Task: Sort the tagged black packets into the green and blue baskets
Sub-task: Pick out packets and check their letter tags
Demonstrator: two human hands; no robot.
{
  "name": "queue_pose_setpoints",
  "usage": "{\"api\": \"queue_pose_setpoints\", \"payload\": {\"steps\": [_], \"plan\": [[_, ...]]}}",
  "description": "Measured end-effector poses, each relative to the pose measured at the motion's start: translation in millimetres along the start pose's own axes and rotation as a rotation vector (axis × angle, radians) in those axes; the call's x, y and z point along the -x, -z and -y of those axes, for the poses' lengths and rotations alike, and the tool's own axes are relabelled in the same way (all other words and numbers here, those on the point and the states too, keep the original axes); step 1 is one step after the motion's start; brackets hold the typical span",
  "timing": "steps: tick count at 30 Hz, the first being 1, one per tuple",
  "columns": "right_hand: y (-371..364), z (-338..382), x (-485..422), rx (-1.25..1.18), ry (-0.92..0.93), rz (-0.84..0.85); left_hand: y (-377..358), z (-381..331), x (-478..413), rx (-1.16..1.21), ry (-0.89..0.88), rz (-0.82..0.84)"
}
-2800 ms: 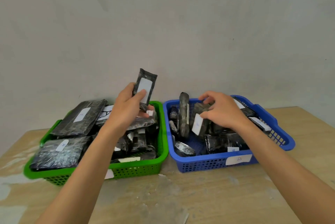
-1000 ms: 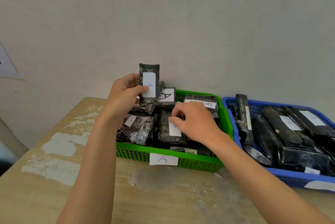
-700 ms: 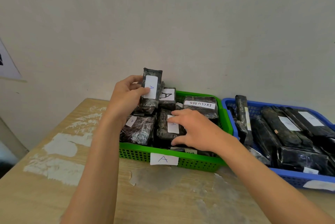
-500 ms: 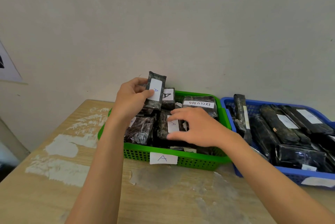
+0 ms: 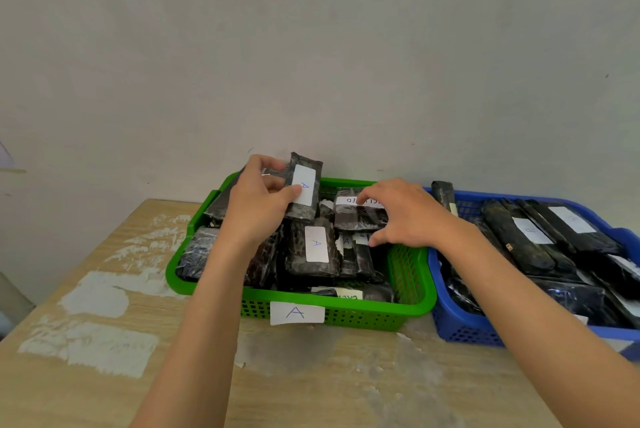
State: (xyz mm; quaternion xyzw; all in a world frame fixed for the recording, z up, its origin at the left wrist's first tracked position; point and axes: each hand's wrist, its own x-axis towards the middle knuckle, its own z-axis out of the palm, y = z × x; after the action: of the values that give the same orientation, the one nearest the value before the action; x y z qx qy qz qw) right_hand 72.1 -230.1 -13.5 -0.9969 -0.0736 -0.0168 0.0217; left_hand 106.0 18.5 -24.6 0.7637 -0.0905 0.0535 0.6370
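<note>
wooden table (image 5: 311, 386) | on it: green basket (image 5: 412, 275), blue basket (image 5: 460, 327), touching

One head-worn wide-angle view looks forward and down, close over a wooden table (image 5: 311, 386). A green basket (image 5: 412, 292) sits at 12 o'clock, a blue basket (image 5: 460, 327) at 2, wall (image 5: 311, 46) beyond.

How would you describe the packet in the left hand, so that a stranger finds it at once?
Find the green basket. Above its back left part, the left hand holds a packet upright. Unlike the packets lying in the basket, it is lifted, with its white "A" tag facing you.
</note>
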Motion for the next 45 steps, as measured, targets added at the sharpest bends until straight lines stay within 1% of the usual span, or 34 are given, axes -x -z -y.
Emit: {"api": "queue_pose_setpoints", "payload": {"steps": [4, 6, 7, 9, 10, 11, 13, 14, 17, 18, 20, 23, 27, 29, 31, 34, 37, 41, 43, 45], "plan": [[-3, 0, 0, 0.034, 0.028, -0.044, -12, -5, 1, -0.137, -0.049, 0.046], [-3, -2, 1, 0.057, 0.06, -0.098, -16, -10, -4, -0.2, -0.077, 0.079], [-2, -4, 2, 0.053, 0.067, -0.149, -17, -13, -7, -0.213, -0.084, 0.081], [-2, -10, 3, -0.008, 0.047, -0.303, -18, -21, -15, -0.213, -0.091, 0.045], [-1, -14, 3, -0.098, 0.009, -0.393, -17, -24, -19, -0.211, -0.094, 0.014], [1, -19, 4, -0.24, -0.046, -0.481, -17, -27, -22, -0.207, -0.096, -0.011], [7, -32, 6, -0.594, -0.186, -0.597, -17, -30, -27, -0.202, -0.092, -0.02], [9, -38, 7, -0.762, -0.255, -0.612, -17, -30, -27, -0.206, -0.087, -0.01], [13, -49, 14, -1.246, -0.405, -0.564, -22, -27, -26, -0.203, -0.072, 0.028], [15, -49, 18, -1.354, -0.421, -0.556, -24, -26, -25, -0.204, -0.069, 0.04], [18, -49, 26, -1.468, -0.418, -0.55, -28, -26, -23, -0.213, -0.065, 0.068], [21, -50, 38, -1.526, -0.402, -0.581, -33, -29, -22, -0.217, -0.071, 0.105], [23, -56, 49, -1.607, -0.431, -0.718, -33, -36, -25, -0.252, -0.089, 0.123], [23, -59, 53, -1.636, -0.445, -0.795, -34, -41, -28, -0.3, -0.1, 0.17], [21, -60, 55, -1.638, -0.454, -0.826, -37, -45, -31, -0.335, -0.1, 0.222], [15, -57, 56, -1.625, -0.4, -0.782, -40, -50, -39, -0.378, -0.106, 0.222], [10, -51, 54, -1.565, -0.352, -0.676, -36, -54, -50, -0.38, -0.084, 0.161], [6, -40, 46, -1.527, -0.336, -0.606, -19, -50, -63, -0.388, -0.018, 0.056], [2, -33, 42, -1.513, -0.308, -0.559, -13, -43, -66, -0.453, 0.003, 0.043], [-1, -26, 40, -1.494, -0.286, -0.515, -11, -34, -65, -0.573, -0.014, 0.061]]}}
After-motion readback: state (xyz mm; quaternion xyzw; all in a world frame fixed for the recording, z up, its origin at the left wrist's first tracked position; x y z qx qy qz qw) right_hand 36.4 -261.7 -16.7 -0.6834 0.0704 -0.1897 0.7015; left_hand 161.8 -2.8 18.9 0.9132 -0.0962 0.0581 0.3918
